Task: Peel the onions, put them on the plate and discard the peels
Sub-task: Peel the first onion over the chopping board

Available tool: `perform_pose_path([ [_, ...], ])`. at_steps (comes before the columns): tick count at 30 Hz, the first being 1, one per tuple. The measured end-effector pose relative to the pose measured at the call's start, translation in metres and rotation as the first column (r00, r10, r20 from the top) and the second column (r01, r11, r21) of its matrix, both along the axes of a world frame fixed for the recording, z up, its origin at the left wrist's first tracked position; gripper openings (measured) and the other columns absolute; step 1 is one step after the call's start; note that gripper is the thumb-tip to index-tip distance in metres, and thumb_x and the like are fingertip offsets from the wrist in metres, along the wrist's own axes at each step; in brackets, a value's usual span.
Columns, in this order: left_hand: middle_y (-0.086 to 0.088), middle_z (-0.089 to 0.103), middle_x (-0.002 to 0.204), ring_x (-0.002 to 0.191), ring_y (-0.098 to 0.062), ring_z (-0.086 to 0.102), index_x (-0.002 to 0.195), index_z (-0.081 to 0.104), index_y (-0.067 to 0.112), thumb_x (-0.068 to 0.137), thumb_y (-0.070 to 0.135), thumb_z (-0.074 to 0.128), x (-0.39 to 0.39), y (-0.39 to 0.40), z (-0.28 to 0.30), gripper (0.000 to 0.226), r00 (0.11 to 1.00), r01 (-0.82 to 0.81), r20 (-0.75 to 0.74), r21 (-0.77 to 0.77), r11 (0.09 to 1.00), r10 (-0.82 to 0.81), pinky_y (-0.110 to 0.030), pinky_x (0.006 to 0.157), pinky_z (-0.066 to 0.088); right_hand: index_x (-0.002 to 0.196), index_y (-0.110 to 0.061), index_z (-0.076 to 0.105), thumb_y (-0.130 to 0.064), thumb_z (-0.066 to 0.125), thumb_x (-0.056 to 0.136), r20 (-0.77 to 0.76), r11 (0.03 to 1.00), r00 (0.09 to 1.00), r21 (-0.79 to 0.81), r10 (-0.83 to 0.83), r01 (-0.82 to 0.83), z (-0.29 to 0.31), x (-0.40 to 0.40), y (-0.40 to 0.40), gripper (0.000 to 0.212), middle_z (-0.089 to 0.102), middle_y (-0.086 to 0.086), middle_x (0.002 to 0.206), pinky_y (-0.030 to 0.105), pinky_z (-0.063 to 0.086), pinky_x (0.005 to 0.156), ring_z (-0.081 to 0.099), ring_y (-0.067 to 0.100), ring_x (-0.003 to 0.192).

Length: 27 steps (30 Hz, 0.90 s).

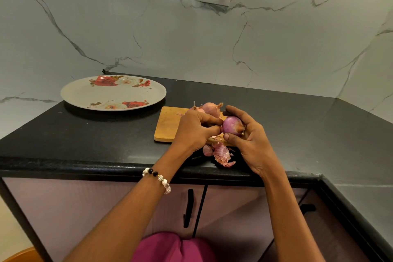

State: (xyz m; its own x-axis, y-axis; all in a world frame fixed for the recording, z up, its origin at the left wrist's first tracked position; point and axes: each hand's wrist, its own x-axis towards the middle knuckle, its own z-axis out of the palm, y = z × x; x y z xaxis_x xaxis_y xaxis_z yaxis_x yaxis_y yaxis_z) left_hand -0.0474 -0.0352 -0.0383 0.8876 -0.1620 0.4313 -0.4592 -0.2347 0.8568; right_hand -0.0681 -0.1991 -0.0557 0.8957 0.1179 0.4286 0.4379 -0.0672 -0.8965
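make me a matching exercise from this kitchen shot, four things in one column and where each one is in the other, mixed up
Things
1. round floral plate
2. purple onion being peeled
3. heap of pink onion peels
4. unpeeled pink onion with a dry stem

Places
A. on the wooden cutting board, behind the hands
B. held between the left hand and the right hand
C. on the black counter, left of the board, with nothing on it
D. on the counter near its front edge, below the hands

Pairs: 1-C, 2-B, 3-D, 4-A
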Motion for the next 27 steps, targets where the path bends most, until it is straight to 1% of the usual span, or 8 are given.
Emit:
perform_pose_path([
  [4,-0.001,0.074,0.090,0.084,-0.008,0.068,0.097,0.075,0.010,0.077,0.005,0.076,-0.0004,0.0003,-0.0003,0.021,1.000,0.000,-0.009,-0.012,1.000,0.000,-0.025,0.079,0.057,0.128,-0.034,0.058,0.017,0.063,0.085,-0.001,1.000,1.000,0.000,0.007,-0.007,-0.0015,0.0015,-0.0008,0.067,0.049,0.013,0.137,0.039,0.058,0.089,0.059,0.027,0.122],
  [7,-0.001,0.073,0.085,0.079,-0.010,0.069,0.093,0.076,0.010,0.074,0.003,0.076,0.0001,-0.0003,-0.0009,0.020,1.000,-0.015,-0.016,-0.027,1.000,0.015,-0.028,0.077,0.058,0.128,-0.035,0.059,0.017,0.064,0.084,0.010,1.000,1.000,0.003,0.017,-0.017,-0.0030,0.0026,-0.0012,0.069,0.049,0.015,0.137,0.040,0.057,0.090,0.059,0.029,0.122],
  [11,-0.002,0.073,0.084,0.078,-0.011,0.069,0.092,0.075,0.010,0.073,0.001,0.075,0.0011,-0.0010,-0.0017,0.021,1.000,-0.021,-0.009,-0.036,0.999,0.021,-0.030,0.075,0.058,0.130,-0.032,0.058,0.018,0.064,0.084,0.018,1.000,1.000,0.002,0.021,-0.021,-0.0027,0.0030,-0.0004,0.068,0.049,0.017,0.137,0.034,0.057,0.087,0.059,0.029,0.121],
  [13,-0.003,0.073,0.083,0.076,-0.011,0.069,0.096,0.074,0.010,0.073,0.001,0.074,0.0004,-0.0012,-0.0016,0.024,1.000,-0.014,-0.010,-0.042,0.999,0.014,-0.028,0.072,0.058,0.130,-0.031,0.058,0.018,0.064,0.084,0.017,1.000,1.000,0.007,0.023,-0.023,-0.0023,0.0024,-0.0001,0.068,0.048,0.017,0.137,0.034,0.057,0.088,0.060,0.028,0.120],
  [17,-0.001,0.072,0.081,0.072,-0.007,0.068,0.103,0.070,0.012,0.072,0.002,0.073,-0.0015,-0.0013,-0.0003,0.033,1.000,-0.001,-0.005,-0.042,0.999,0.001,-0.020,0.066,0.055,0.130,-0.031,0.058,0.018,0.064,0.083,0.008,0.999,0.999,0.022,0.031,-0.031,-0.0015,0.0013,0.0004,0.068,0.048,0.017,0.137,0.033,0.057,0.087,0.060,0.028,0.120],
  [20,0.000,0.072,0.081,0.073,-0.008,0.069,0.102,0.068,0.014,0.072,0.000,0.072,-0.0029,-0.0005,0.0004,0.034,1.000,0.014,-0.006,-0.065,0.998,-0.015,-0.023,0.066,0.056,0.127,-0.034,0.061,0.019,0.064,0.083,0.001,0.998,0.999,0.053,0.047,-0.047,-0.0008,0.0005,0.0005,0.068,0.049,0.018,0.137,0.032,0.058,0.084,0.060,0.030,0.119],
  [23,-0.001,0.073,0.082,0.074,-0.011,0.069,0.101,0.067,0.015,0.072,-0.002,0.071,-0.0038,0.0000,0.0011,0.033,1.000,0.024,-0.016,-0.086,0.996,-0.026,-0.026,0.068,0.058,0.126,-0.030,0.060,0.019,0.063,0.083,-0.021,0.994,0.999,0.096,0.048,-0.046,0.0004,-0.0008,0.0002,0.065,0.051,0.016,0.137,0.032,0.059,0.082,0.061,0.033,0.117],
  [27,-0.002,0.073,0.086,0.078,-0.010,0.070,0.103,0.069,0.013,0.076,0.002,0.072,-0.0023,0.0001,0.0007,0.029,0.999,0.013,-0.029,-0.100,0.995,-0.016,-0.026,0.071,0.058,0.127,-0.027,0.059,0.018,0.063,0.084,-0.032,0.993,0.999,0.115,0.041,-0.037,0.0011,-0.0018,0.0001,0.063,0.053,0.015,0.136,0.035,0.060,0.084,0.062,0.033,0.116],
])
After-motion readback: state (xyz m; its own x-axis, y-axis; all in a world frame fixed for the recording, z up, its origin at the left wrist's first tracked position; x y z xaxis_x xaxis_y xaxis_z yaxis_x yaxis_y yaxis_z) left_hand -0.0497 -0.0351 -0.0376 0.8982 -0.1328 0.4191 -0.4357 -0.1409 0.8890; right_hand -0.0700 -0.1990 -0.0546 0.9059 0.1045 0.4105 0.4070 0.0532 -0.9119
